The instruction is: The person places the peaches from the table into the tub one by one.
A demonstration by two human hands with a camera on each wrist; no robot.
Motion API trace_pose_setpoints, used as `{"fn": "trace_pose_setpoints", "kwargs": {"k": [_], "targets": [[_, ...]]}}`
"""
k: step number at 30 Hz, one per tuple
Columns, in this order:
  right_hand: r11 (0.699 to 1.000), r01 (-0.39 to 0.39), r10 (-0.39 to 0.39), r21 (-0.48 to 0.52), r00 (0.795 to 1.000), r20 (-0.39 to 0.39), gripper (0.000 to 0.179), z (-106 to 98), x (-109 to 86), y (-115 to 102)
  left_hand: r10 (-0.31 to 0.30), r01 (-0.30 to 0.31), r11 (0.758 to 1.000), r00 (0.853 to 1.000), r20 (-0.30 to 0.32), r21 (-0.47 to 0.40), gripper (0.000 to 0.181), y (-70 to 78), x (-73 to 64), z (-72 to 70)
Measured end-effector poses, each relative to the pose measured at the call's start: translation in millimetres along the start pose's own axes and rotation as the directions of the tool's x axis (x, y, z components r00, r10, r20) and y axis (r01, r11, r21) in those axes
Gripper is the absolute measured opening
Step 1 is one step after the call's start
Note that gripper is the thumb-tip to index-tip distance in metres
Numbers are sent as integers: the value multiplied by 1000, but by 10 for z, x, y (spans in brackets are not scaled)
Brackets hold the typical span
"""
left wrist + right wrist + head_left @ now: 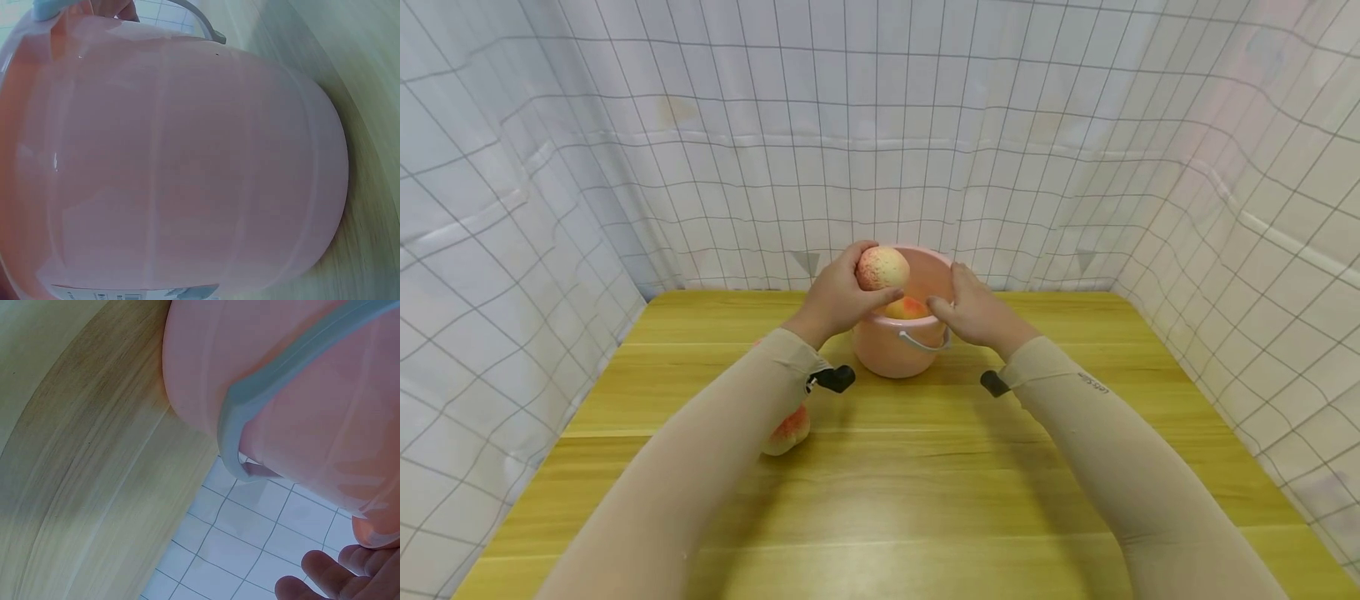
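Grid-patterned curtain (895, 117) at the back; wood-grain tabletop (925, 500) in front of you. Pink bucket (891, 354) stands upright near the far edge, between your two hands, its pale handle (300, 353) hanging down at the side. Your right hand (977, 310) is at the bucket's right rim, thumb over the edge, fingertips outside; you cannot tell from these views whether it pinches. Your left hand (838, 296) is clamped round the held peach (883, 268), thumb nearest you.

Key relation, by judgement: the held peach sits above the left part of the bucket's mouth, already at your left hand, the nearer one; near-round, no clear long axis.

Contents: at least one orange-red peach (908, 308) shows inside; the rest is hidden. Loose peach (787, 432) lies on the tabletop beside your left sleeve (722, 433), which partly covers it. Reddish sliver (758, 342) above that sleeve: unidentified.
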State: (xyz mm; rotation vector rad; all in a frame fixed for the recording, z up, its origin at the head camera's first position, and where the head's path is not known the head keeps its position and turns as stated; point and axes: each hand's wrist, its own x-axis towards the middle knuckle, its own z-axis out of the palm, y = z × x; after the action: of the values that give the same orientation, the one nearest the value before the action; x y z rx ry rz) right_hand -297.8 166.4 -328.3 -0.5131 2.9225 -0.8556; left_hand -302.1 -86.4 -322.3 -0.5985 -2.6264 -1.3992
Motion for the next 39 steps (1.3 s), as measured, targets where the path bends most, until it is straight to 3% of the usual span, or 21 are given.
{"fn": "trace_pose_setpoints", "kwargs": {"k": [8, 23, 33, 39], "targets": [[1000, 19, -19, -4, 1000, -20, 83, 11, -2, 3, -4, 5, 999, 1000, 13, -53, 100, -4, -16, -34], [1000, 14, -14, -5, 1000, -21, 86, 22, 3, 13, 17, -16, 999, 1000, 4, -45, 97, -39, -53, -98], [1000, 14, -14, -6, 999, -30, 86, 18, -1, 11, 4, -4, 999, 1000, 6, 42, 93, -128, -161, -349], [1000, 22, -22, -5, 999, -29, 86, 16, 2, 8, -25, 23, 995, 999, 23, 99, 90, -293, -304, -555]]}}
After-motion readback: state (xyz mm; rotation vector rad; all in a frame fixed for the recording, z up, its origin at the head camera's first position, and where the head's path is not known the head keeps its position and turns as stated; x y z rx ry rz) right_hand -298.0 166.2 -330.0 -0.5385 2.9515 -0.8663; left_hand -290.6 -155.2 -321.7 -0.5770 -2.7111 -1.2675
